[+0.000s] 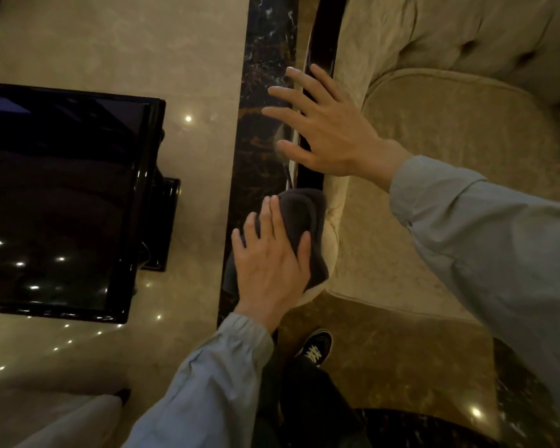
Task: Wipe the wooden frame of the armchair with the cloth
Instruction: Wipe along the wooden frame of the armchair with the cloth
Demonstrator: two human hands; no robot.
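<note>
A beige upholstered armchair (450,130) fills the right side, seen from above. Its dark glossy wooden frame (322,37) runs along the top of the left armrest. My left hand (272,257) presses a dark grey cloth (299,218) onto the near end of that armrest, covering the frame there. My right hand (324,124) lies flat with fingers spread on the frame farther along, holding nothing.
A glossy black side table (62,195) stands to the left on the shiny marble floor. A dark marble floor strip (262,59) runs between the table and the chair. My shoe (316,347) is near the chair's front corner. A pale seat corner (78,421) shows at bottom left.
</note>
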